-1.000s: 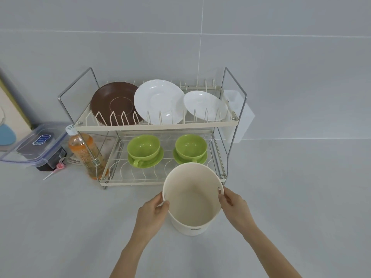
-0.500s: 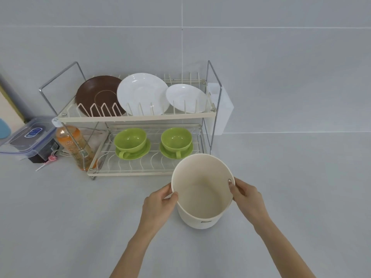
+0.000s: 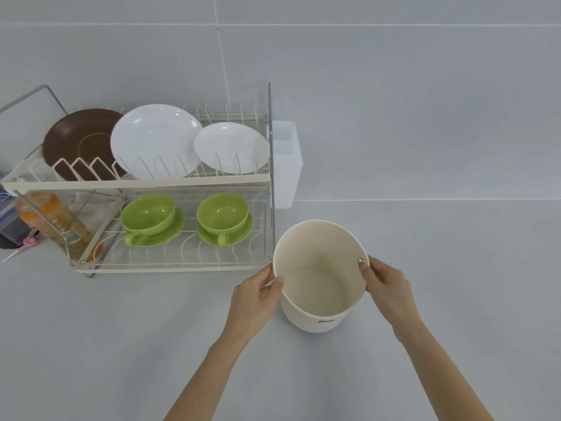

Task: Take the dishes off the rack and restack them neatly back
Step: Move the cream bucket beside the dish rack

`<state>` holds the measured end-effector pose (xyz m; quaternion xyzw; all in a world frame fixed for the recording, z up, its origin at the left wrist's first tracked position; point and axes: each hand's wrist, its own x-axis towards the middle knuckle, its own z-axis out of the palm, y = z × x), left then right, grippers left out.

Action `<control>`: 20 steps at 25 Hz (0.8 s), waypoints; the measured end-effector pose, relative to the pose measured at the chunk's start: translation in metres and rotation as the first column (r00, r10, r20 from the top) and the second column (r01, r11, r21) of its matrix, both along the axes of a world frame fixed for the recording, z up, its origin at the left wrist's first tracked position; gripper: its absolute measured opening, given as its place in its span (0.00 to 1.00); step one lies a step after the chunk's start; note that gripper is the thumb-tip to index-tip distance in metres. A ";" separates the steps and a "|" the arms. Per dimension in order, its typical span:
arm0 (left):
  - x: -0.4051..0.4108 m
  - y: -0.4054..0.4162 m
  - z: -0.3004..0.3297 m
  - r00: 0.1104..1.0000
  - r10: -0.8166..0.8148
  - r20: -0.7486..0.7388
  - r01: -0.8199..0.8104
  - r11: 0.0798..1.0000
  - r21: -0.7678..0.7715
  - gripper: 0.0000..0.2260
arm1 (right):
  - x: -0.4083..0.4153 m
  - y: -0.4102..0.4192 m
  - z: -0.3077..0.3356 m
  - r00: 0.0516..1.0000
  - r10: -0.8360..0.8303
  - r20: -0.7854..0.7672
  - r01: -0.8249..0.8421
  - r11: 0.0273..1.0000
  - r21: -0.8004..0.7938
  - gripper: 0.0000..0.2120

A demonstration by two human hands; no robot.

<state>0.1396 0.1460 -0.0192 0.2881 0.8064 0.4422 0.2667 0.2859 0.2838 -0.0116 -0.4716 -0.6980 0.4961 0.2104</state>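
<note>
A cream bucket [image 3: 320, 287] is gripped at its rim by the left hand [image 3: 257, 294] and right hand [image 3: 384, 285], fingers closed on it; it is held just beside the rack's [image 3: 145, 180] front right corner; plates and green cups are kept on the rack.

This looks like a home kitchen. A two-tier wire dish rack [image 3: 142, 183] stands on a pale grey counter [image 3: 121, 344], backed by a wall of large grey tiles [image 3: 394, 101]. On the rack's upper tier a brown plate [image 3: 79, 138], a large white plate [image 3: 154, 138] and a smaller white plate [image 3: 230, 147] stand on edge between the wires. On its lower tier sit two green cups, each on a matching saucer [image 3: 151, 217] [image 3: 224, 217]. Just left of the rack stands a bottle of orange liquid [image 3: 51, 220], and a translucent cutlery holder [image 3: 287, 165] hangs on the rack's right end.
</note>
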 end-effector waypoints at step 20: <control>-0.023 0.106 -0.023 0.993 0.042 0.107 -0.045 0.999 0.027 0.19 | -0.038 0.109 -0.024 0.997 0.040 0.072 -0.040 0.999 -0.004 0.16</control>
